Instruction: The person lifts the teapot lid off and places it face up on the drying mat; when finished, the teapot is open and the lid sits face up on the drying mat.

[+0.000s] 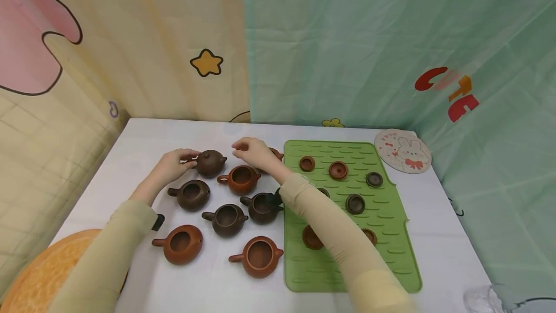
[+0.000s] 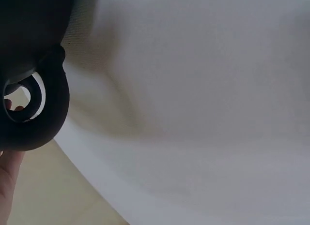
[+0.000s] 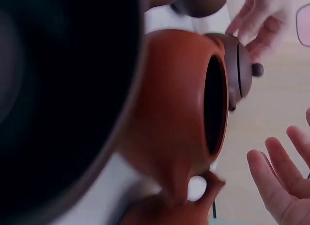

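A dark brown teapot with its lid on stands at the back left of the white table. My left hand pinches its handle side; in the right wrist view the fingers meet the lidded teapot. My right hand hovers to the right of it, above an orange-brown lidless teapot. The right fingers are spread loosely with nothing between them. Another reddish teapot is mostly hidden behind the right hand. In the left wrist view a dark teapot handle shows large and close.
Several lidless teapots stand nearer, including a dark one and a reddish one. Teapot lids, such as a reddish one, lie on a green mat. A bunny-print coaster and a clear glass are at right.
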The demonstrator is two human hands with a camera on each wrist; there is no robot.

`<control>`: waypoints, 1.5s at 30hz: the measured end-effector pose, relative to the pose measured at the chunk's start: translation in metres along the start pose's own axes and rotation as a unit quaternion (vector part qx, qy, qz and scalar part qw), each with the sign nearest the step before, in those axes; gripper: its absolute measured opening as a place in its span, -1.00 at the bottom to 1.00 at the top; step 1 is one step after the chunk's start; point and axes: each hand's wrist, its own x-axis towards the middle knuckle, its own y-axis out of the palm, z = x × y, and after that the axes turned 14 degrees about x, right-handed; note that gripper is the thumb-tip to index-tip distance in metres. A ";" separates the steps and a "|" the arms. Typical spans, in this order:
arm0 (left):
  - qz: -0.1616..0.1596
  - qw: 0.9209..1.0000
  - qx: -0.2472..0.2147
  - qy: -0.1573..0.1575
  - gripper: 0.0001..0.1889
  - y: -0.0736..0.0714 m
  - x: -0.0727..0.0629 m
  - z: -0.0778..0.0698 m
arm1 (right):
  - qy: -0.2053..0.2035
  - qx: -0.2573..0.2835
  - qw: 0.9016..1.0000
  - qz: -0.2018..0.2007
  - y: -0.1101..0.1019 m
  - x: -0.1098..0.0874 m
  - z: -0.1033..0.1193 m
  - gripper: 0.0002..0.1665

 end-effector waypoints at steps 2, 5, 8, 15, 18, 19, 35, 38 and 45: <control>0.002 1.000 0.001 -0.001 -0.62 0.001 0.000 0.002 | 0.000 -0.021 1.000 0.020 0.013 0.006 0.007 -0.62; 0.004 1.000 0.002 -0.006 -0.62 0.001 0.000 0.004 | -0.002 -0.043 0.998 0.038 0.027 0.015 0.017 -0.62; -0.004 1.000 -0.001 -0.013 -0.63 0.002 -0.001 0.005 | -0.004 -0.059 0.997 0.043 0.040 0.022 0.025 -0.62; -0.025 0.999 -0.019 -0.026 -0.66 0.005 -0.001 0.005 | -0.008 -0.120 0.992 0.041 0.062 0.033 0.031 -0.59; -0.023 0.999 -0.021 -0.022 -0.67 0.008 0.003 0.005 | 0.005 -0.157 0.987 0.041 0.066 0.036 0.031 -0.53; -0.022 0.999 -0.021 -0.022 -0.67 0.009 0.004 0.006 | 0.010 -0.167 0.985 0.041 0.068 0.037 0.032 -0.51; -0.007 1.000 -0.017 -0.023 -0.70 0.008 0.010 0.008 | 0.009 -0.232 0.972 -0.045 0.083 0.039 0.035 -0.78; -0.004 1.000 -0.019 -0.023 -0.70 0.008 0.011 0.006 | -0.005 -0.213 0.975 -0.061 0.081 0.036 0.033 -0.81; -0.006 1.000 -0.011 -0.025 -0.70 0.004 0.011 0.011 | -0.032 -0.034 0.995 -0.088 0.057 0.024 0.036 -0.82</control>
